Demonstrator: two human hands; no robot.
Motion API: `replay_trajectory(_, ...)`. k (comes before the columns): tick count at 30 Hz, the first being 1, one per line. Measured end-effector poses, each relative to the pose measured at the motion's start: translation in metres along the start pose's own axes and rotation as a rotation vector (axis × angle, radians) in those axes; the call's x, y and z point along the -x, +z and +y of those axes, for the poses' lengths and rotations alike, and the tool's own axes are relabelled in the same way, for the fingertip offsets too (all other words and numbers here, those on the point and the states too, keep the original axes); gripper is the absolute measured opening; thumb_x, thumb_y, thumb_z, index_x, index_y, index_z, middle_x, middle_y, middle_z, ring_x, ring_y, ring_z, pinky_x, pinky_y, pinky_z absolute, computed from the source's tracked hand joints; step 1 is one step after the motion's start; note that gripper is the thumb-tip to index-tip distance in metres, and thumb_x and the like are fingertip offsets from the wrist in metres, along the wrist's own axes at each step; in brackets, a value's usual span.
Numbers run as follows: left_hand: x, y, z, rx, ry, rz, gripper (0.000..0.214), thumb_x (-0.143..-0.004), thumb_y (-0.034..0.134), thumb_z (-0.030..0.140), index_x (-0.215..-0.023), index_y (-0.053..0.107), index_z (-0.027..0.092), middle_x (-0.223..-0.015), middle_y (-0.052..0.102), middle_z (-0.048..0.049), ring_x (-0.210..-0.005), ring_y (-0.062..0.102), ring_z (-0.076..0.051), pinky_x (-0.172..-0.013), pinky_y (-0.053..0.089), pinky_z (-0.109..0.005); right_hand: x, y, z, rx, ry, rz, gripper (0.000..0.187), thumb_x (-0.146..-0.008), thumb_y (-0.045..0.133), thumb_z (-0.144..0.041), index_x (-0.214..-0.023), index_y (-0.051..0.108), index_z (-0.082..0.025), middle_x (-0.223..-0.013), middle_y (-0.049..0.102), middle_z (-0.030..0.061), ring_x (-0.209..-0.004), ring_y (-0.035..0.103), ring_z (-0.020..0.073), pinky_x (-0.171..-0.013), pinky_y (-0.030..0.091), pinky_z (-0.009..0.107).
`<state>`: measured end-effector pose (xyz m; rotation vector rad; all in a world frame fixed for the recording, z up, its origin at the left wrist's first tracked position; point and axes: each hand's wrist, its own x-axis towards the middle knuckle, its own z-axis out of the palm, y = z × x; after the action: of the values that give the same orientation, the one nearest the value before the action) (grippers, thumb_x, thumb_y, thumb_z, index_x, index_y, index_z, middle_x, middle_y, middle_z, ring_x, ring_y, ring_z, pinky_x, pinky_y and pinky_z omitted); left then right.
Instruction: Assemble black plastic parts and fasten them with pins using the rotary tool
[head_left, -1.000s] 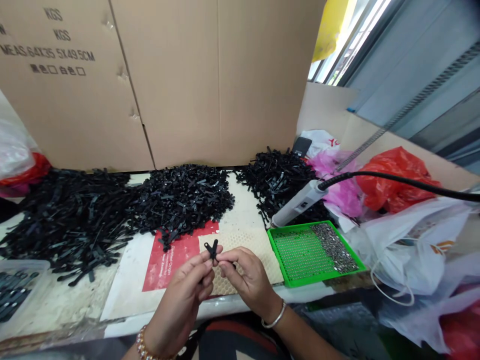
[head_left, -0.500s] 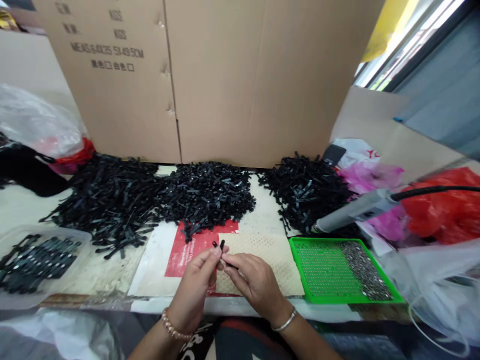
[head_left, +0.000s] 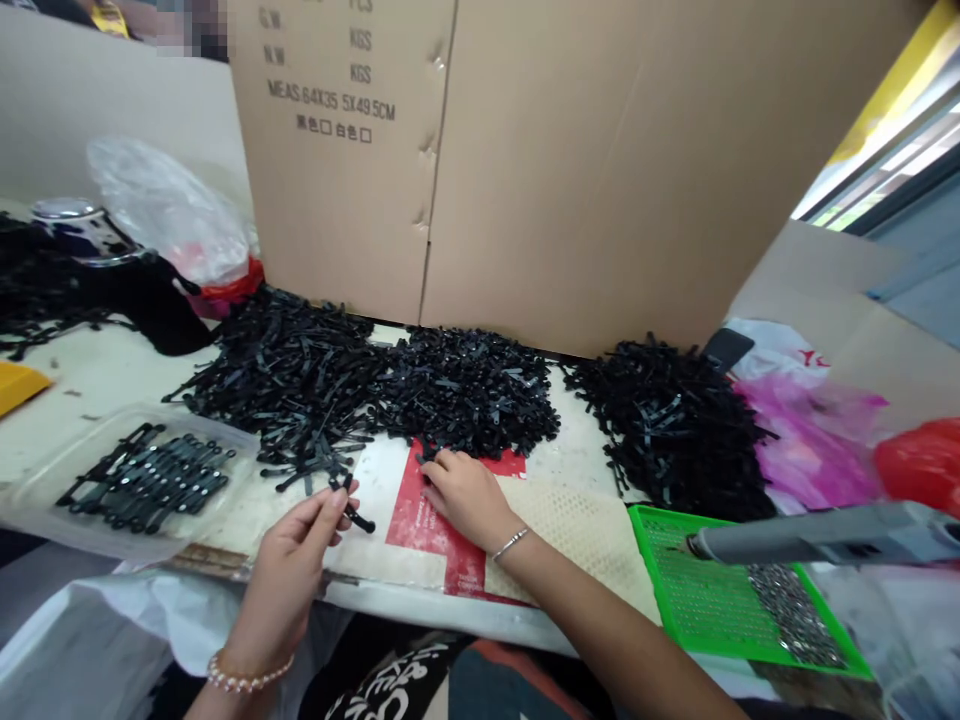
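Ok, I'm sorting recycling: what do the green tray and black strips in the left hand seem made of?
Green tray: probably plastic, slightly glossy; uniform colour, gridded floor. Black strips: plastic or painted metal, seemingly satin; dark look fits either.

Four black heaps, one green tray

Your hands parted, and the electric screwdriver swung in over the green tray.
Your left hand moved away from the honeycomb-patterned mat toward the left pile of black strips, taking the crossed black strips with it; your right hand let go of them and reached to the near edge of the middle pile of black pieces. The screwdriver came to lie nearly level, its tip above the tray's mesh. Your view turned left, bringing in a metal-topped can and a yellow object.
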<state>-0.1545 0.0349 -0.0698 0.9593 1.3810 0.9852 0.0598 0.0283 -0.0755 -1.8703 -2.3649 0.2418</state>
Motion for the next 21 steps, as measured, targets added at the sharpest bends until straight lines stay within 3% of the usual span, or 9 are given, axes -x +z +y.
replay_trajectory(5, -0.002, 0.002, 0.006, -0.039, -0.025, -0.176, 0.049, -0.061, 0.073, 0.06, -0.084, 0.074, 0.016, -0.073, 0.068, -0.0047, -0.071, 0.054, -0.018, -0.064, 0.043, -0.025, -0.002, -0.003, -0.001, -0.072, 0.056, 0.001, 0.014, -0.086, 0.058, -0.011, -0.096, 0.064, -0.018, -0.092, 0.06, 0.0056, -0.083, 0.056, 0.02, -0.07, 0.044, 0.029)
replay_trajectory(9, -0.015, 0.003, 0.003, 0.025, -0.037, -0.223, 0.047, -0.063, 0.073, 0.056, -0.086, 0.074, 0.015, -0.079, 0.07, -0.006, -0.074, 0.055, -0.019, -0.066, 0.043, -0.026, 0.0, -0.007, 0.003, -0.253, 0.113, 0.013, 0.013, -0.081, 0.061, -0.011, -0.09, 0.065, -0.02, -0.09, 0.061, 0.002, -0.08, 0.059, 0.0166, -0.069, 0.044, 0.025)
replay_trajectory(14, -0.018, 0.01, -0.005, 0.091, -0.087, -0.319, 0.039, -0.069, 0.07, 0.051, -0.086, 0.073, 0.016, -0.085, 0.071, -0.0067, -0.081, 0.058, -0.02, -0.073, 0.045, -0.026, 0.002, -0.003, 0.002, -0.242, 0.129, -0.058, 0.024, -0.082, 0.065, -0.018, -0.105, 0.065, -0.023, -0.096, 0.064, 0.002, -0.083, 0.062, 0.018, -0.068, 0.044, 0.025)
replay_trajectory(18, -0.01, 0.012, -0.006, 0.091, -0.102, -0.33, 0.041, -0.07, 0.07, 0.052, -0.088, 0.073, 0.015, -0.087, 0.071, -0.0071, -0.08, 0.059, -0.02, -0.074, 0.046, -0.028, 0.002, 0.001, -0.002, -0.137, 0.087, -0.074, 0.013, -0.088, 0.062, -0.019, -0.098, 0.068, -0.022, -0.098, 0.06, 0.0042, -0.081, 0.061, 0.0174, -0.063, 0.043, 0.025)
replay_trajectory(21, -0.004, 0.01, -0.004, 0.07, -0.092, -0.312, 0.041, -0.068, 0.071, 0.053, -0.086, 0.073, 0.016, -0.088, 0.071, -0.007, -0.079, 0.059, -0.02, -0.072, 0.047, -0.027, 0.001, 0.004, 0.001, -0.285, 0.042, -0.021, 0.009, -0.088, 0.063, -0.019, -0.093, 0.07, -0.02, -0.097, 0.058, 0.0042, -0.083, 0.058, 0.0159, -0.068, 0.044, 0.025)
